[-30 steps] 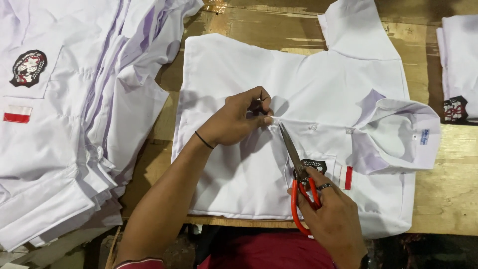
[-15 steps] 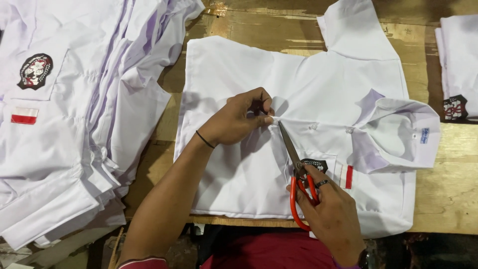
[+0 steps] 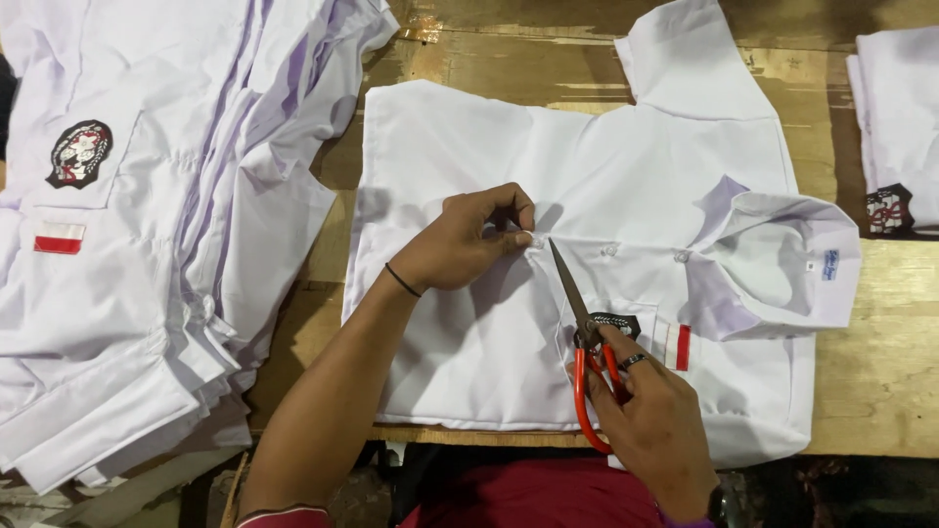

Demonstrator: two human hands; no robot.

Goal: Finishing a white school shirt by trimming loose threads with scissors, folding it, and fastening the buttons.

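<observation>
The left hand (image 3: pixel 465 240) pinches the soft, limp white cotton shirt (image 3: pixel 587 274) at its button placket, best gripped there, while the right hand (image 3: pixel 650 420) holds red-handled steel scissors (image 3: pixel 585 337).

Shirt pile (image 3: pixel 147 244): a stack of white shirts lying well to the left of the left hand, sleeves and hems spilling over the table's near edge.
Round badge (image 3: pixel 79 154): dark red and white patch on the top shirt of that pile, far left of the hands.
Flag patch (image 3: pixel 59 238): small red and white strip just below the round badge.
Folded shirt (image 3: pixel 895 127): white, at the far right edge, well beyond the right hand, with a dark badge (image 3: pixel 888 209) on its lower part.
Table (image 3: pixel 880 372): bare worn wood, showing to the right of the right hand and above both hands.
</observation>
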